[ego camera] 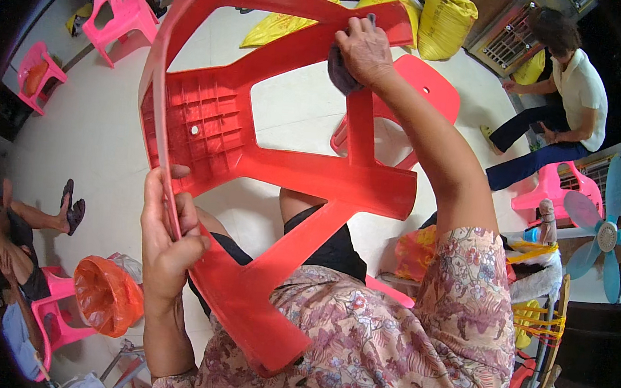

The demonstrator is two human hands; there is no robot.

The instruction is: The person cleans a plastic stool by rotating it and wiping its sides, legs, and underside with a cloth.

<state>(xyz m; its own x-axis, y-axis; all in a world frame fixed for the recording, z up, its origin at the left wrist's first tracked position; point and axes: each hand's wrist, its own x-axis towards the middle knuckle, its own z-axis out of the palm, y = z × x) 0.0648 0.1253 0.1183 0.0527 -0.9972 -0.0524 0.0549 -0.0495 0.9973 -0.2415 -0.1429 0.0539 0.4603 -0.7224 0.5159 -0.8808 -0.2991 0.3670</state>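
A red plastic stool (pixel 312 177) is held up on its side before me, its ribbed underside and several legs turned towards me. My left hand (pixel 167 237) grips a leg at the lower left, thumb on the near face and fingers wrapped around the edge. At the far upper leg, my right hand (pixel 363 50) presses a dark cloth (pixel 342 73) against the plastic, and part of the cloth shows between the fingers. Beyond the raised stool, a second red stool (pixel 433 89) stands upright on the pale tiled floor.
Yellow sacks (pixel 447 24) sit at the back. One person (pixel 580 100) is seated at the right and another (pixel 17 242) at the left. Pink plastic chairs (pixel 120 4) stand around the room. An orange-lined bin (pixel 108 298) is at lower left, a fan (pixel 607 236) at right.
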